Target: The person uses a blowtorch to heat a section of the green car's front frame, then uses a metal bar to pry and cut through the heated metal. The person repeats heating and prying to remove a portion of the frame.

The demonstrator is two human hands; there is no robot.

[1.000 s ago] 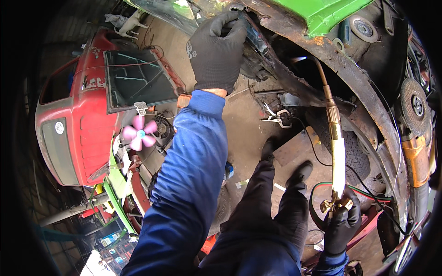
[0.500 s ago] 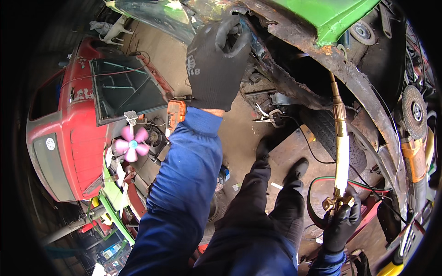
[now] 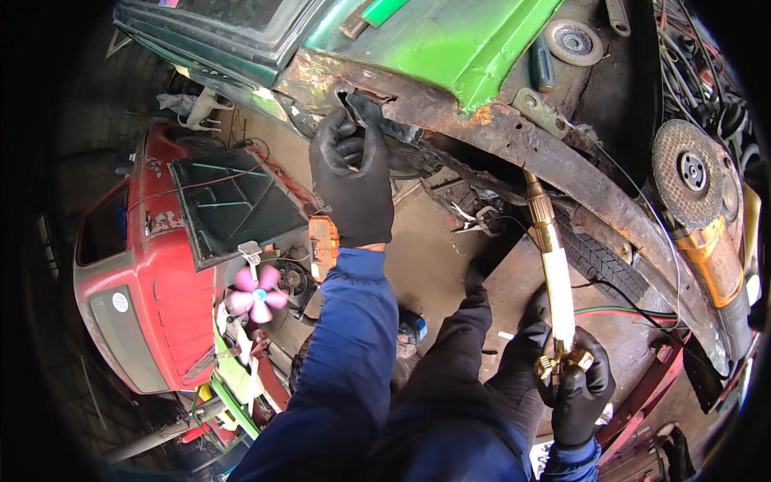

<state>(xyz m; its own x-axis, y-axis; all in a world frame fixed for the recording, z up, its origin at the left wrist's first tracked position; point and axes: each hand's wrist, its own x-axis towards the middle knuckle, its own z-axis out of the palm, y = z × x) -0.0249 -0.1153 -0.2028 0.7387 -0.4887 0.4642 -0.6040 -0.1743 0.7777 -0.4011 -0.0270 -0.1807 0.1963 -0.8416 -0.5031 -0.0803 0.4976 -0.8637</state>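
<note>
My right hand [image 3: 580, 394], in a black glove, grips the valve end of a brass gas torch [image 3: 557, 289]. The torch stands nearly upright in the picture, its tip under the rusty curved fender edge [image 3: 554, 132]. My left hand [image 3: 351, 173], also gloved, is closed, fingers curled and thumb up against a dark metal strip [image 3: 381, 119] at a torn gap in the rusty bodywork. What its fingers pinch, if anything, I cannot make out. Bright green paint [image 3: 450, 60] covers the panel above.
An angle grinder [image 3: 707, 249] with a large disc lies at right. A loose flap disc [image 3: 574, 42] and a screwdriver handle [image 3: 542, 68] rest at top right. Red and green hoses [image 3: 626, 312] run beside the torch, near a tyre [image 3: 602, 261]. A red vehicle body [image 3: 173, 273] stands left.
The view has shifted, showing more of the green bodywork. My left hand's fingers have curled in more, by the dark strip. The torch remains in my right hand, now tilted further left.
</note>
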